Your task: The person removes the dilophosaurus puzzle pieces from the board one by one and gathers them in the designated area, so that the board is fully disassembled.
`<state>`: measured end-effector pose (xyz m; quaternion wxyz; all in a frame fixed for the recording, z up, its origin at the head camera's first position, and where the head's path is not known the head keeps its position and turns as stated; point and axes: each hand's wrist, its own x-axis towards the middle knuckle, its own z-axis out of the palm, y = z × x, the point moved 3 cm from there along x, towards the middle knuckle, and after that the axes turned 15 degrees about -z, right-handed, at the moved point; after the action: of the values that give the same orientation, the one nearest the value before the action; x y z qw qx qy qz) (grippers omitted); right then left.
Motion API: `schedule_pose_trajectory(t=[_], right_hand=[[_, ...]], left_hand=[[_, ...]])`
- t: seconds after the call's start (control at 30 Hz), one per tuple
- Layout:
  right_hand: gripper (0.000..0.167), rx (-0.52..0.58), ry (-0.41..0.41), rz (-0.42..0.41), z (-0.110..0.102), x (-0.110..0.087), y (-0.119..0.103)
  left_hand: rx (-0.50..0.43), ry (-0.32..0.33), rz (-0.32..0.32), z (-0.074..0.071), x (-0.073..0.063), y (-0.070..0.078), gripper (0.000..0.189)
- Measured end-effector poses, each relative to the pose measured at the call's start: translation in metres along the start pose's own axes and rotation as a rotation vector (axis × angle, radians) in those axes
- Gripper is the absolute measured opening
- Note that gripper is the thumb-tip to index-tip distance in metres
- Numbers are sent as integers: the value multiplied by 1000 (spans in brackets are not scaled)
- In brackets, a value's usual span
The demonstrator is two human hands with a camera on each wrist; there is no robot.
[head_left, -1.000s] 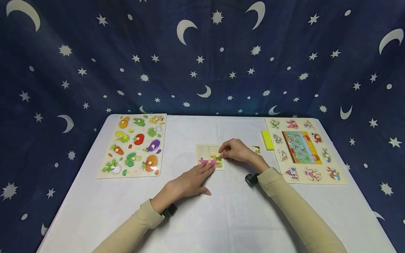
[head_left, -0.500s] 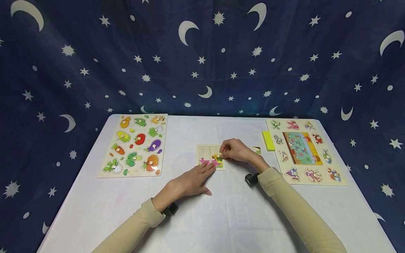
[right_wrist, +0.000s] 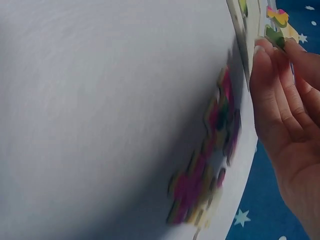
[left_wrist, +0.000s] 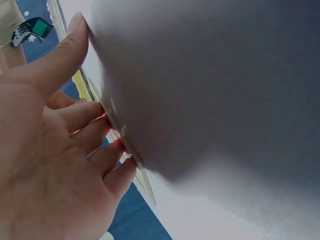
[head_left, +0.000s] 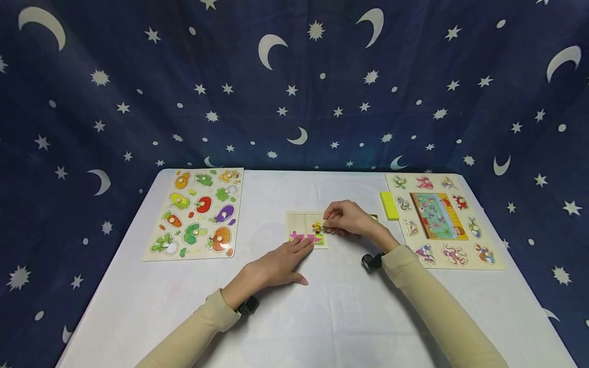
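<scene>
A small wooden puzzle tray [head_left: 296, 221] lies mid-table, with pink jigsaw pieces [head_left: 294, 235] along its near side. My left hand [head_left: 278, 263] rests with straight fingers over that near side, thumb out on the tablecloth; in the left wrist view the fingertips lie at the tray's edge [left_wrist: 120, 130]. At the tray's right side, my right hand [head_left: 347, 220] pinches a jigsaw piece [right_wrist: 276, 20] of yellow, pink and green between thumb and finger. It is tilted over the tray. Loose pink jigsaw pieces [right_wrist: 192, 195] lie on the cloth beneath the right hand.
A vegetable peg puzzle board [head_left: 232, 214] lies at the left. At the right is a sea-animal puzzle board [head_left: 442, 255], with a yellow block [head_left: 389, 205] beside its left edge. A dark star-patterned curtain [head_left: 248, 117] hangs behind the white table [head_left: 294, 327].
My right hand has moved slightly to the right, and the piece it pinches now looks narrower and more tilted over the tray. The left hand has stayed in place.
</scene>
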<state>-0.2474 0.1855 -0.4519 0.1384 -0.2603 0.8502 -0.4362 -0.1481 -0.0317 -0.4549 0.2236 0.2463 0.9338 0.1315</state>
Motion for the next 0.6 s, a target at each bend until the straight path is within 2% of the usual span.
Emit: schedule_pose_trajectory(t=[0.23, 0.6], right_hand=[[14, -16, 42, 27, -16, -19, 5], [17, 54, 106, 91, -45, -58, 23]], left_hand=[[-24, -3, 6, 1, 0, -2, 90], [-5, 30, 25, 6, 0, -6, 92]])
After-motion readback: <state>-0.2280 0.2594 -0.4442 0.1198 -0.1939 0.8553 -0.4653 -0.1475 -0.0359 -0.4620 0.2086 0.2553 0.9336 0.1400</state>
